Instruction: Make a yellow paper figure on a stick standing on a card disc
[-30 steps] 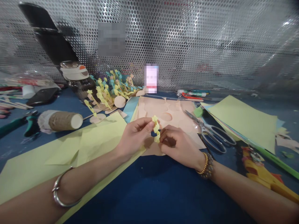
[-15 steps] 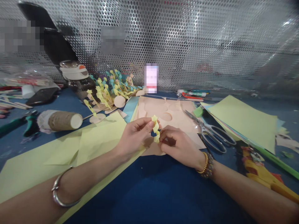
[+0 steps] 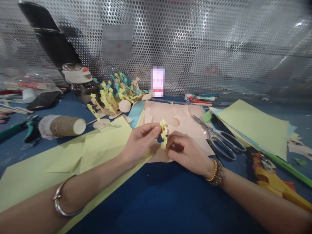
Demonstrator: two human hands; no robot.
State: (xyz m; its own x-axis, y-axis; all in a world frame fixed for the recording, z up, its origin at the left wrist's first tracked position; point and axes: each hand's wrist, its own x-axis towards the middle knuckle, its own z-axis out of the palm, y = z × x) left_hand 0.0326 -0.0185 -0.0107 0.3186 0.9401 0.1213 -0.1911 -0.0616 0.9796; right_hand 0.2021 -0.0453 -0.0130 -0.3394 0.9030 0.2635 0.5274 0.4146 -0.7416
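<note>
Scissors (image 3: 211,131) lie just beyond the right hand (image 3: 187,151), blades over smooth peach paper (image 3: 158,112); yellow sheets (image 3: 104,146) spread under the left arm. Between the hands, above the table (image 3: 146,201), a curled yellow paper strip (image 3: 164,133) runs nearly upright, star end up. The left hand (image 3: 140,141) pinches its upper part; the right hand's fingers curl by its lower end, their grip unclear.

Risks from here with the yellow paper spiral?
The narrow yellow paper spiral might crease or tear if the left hand pinches too hard near its star-shaped top or the right hand tugs at its lower end. The scissors lie near the right hand, so an outward swing might knock them.
</note>
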